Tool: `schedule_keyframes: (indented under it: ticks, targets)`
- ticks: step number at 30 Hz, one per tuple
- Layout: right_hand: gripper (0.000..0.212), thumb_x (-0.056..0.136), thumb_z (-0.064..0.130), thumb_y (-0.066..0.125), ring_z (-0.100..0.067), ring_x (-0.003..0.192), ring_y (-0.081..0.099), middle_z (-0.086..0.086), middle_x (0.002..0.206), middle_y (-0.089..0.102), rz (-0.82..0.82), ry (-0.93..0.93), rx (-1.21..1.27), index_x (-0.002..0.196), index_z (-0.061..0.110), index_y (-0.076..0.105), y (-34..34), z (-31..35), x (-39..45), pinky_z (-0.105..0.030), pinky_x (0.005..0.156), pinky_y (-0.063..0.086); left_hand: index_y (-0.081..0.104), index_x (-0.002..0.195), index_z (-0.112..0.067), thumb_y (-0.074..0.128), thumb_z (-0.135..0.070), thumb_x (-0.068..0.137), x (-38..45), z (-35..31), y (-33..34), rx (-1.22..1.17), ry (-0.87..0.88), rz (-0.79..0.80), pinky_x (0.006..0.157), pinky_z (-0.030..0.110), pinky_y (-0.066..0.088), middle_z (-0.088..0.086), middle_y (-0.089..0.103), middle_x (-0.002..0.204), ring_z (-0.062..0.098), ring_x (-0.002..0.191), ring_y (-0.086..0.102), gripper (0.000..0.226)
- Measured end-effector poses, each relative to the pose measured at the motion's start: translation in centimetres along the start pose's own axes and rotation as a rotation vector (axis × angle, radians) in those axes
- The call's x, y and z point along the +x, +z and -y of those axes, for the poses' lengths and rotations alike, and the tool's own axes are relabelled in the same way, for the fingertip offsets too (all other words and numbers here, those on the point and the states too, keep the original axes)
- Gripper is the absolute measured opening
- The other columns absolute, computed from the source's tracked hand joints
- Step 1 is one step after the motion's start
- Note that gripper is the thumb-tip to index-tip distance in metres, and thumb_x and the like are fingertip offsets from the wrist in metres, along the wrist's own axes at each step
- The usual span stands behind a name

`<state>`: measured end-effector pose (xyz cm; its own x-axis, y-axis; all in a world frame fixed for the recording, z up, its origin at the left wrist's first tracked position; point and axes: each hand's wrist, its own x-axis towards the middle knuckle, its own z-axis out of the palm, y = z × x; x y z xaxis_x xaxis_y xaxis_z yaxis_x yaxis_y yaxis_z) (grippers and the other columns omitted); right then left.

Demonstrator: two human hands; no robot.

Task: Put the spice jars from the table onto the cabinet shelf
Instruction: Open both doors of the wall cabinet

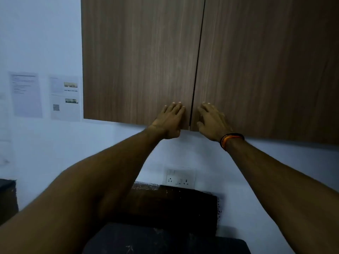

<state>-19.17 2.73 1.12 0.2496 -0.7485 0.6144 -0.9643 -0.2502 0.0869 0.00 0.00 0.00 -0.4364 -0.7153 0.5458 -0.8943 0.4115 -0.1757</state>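
Pressing flat on shut cabinet doors (139, 61): left hand (169, 121) & right hand (212, 123), fingers straight, holding nothing.

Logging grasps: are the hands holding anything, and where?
Nothing held. The left hand and right hand lie flat on the cabinet doors by the centre gap.

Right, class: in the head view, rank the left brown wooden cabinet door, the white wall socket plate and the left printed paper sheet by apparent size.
1. Left brown wooden cabinet door, far the largest.
2. Left printed paper sheet.
3. White wall socket plate, smallest, though not by much.
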Motion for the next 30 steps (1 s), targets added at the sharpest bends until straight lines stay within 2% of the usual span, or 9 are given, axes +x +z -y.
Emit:
schedule_keyframes:
  ticks: [3, 7, 12, 20, 30]
  targets:
    - [0.054, 0.094, 0.021, 0.056, -0.030, 0.143, 0.031, -0.012, 0.154, 0.037, -0.057, -0.009, 0.024, 0.146, 0.010, 0.044, 0.0, -0.3, 0.0, -0.049, 0.118, 0.028, 0.001, 0.158, -0.010, 0.065, -0.029, 0.088, 0.5, 0.4, 0.3, 0.122, 0.053, -0.024, 0.125, 0.049, 0.004, 0.015, -0.003, 0.166, 0.035, 0.153, -0.003, 0.097]
    - [0.043, 0.090, 0.016, 0.056, -0.029, 0.131, 0.042, -0.011, 0.140, 0.047, -0.106, 0.007, 0.009, 0.132, 0.009, 0.055, 0.2, -1.5, -0.7, -0.047, 0.110, 0.035, -0.002, 0.158, -0.009, 0.071, -0.034, 0.084, 1.8, 0.2, 1.6, 0.230, 0.087, -0.054, 0.125, 0.052, 0.004, 0.017, -0.006, 0.166, 0.038, 0.153, -0.005, 0.108]
    - [0.049, 0.088, 0.016, 0.057, -0.031, 0.134, 0.040, -0.012, 0.144, 0.045, -0.135, 0.060, 0.023, 0.136, 0.009, 0.054, 0.7, -2.8, -1.2, -0.050, 0.112, 0.034, -0.007, 0.157, -0.008, 0.076, -0.044, 0.079, 3.1, 0.3, 2.7, 0.302, 0.083, -0.095, 0.123, 0.056, 0.006, 0.018, -0.010, 0.165, 0.040, 0.152, -0.007, 0.120]
    - [0.050, 0.087, 0.015, 0.059, -0.032, 0.130, 0.044, -0.014, 0.141, 0.049, -0.239, 0.076, 0.052, 0.136, 0.006, 0.055, 1.1, -3.9, -0.1, -0.049, 0.110, 0.036, -0.014, 0.155, -0.005, 0.083, -0.055, 0.065, 5.1, 0.4, 4.1, 0.424, 0.028, -0.171, 0.120, 0.063, 0.006, 0.020, -0.015, 0.164, 0.043, 0.151, -0.010, 0.142]
    - [0.043, 0.087, 0.010, 0.058, -0.031, 0.123, 0.048, -0.014, 0.134, 0.052, -0.292, 0.014, 0.101, 0.130, 0.006, 0.057, 0.8, -2.9, 1.3, -0.046, 0.105, 0.042, -0.011, 0.155, -0.001, 0.077, -0.069, 0.057, 5.4, 1.2, 3.5, 0.485, 0.012, -0.249, 0.116, 0.069, 0.008, 0.023, -0.013, 0.164, 0.044, 0.151, -0.007, 0.149]
